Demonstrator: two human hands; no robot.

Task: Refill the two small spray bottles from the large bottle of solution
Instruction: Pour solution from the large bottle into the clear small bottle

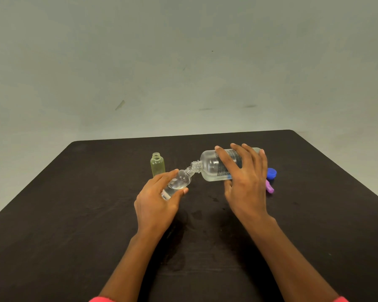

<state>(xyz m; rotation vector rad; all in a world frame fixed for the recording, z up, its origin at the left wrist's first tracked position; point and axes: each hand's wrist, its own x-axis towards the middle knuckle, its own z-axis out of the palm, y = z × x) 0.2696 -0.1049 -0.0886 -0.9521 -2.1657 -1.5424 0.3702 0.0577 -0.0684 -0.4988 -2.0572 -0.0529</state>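
Note:
My right hand (pixel 244 177) grips the large clear bottle (pixel 212 166), which is uncapped and tipped on its side with its neck pointing left. Its mouth meets the mouth of a small clear spray bottle (pixel 180 180) that my left hand (pixel 159 199) holds tilted up towards it. Clear liquid lies in the small bottle's lower part. A second small bottle, yellow-green and uncapped (pixel 157 164), stands upright on the black table (pixel 74 214) just behind my left hand.
A blue cap (pixel 272 173) and a purple spray top (pixel 270 187) lie on the table to the right of my right hand, partly hidden by it. Dark wet-looking spots mark the tabletop between my forearms. A pale wall rises behind the table.

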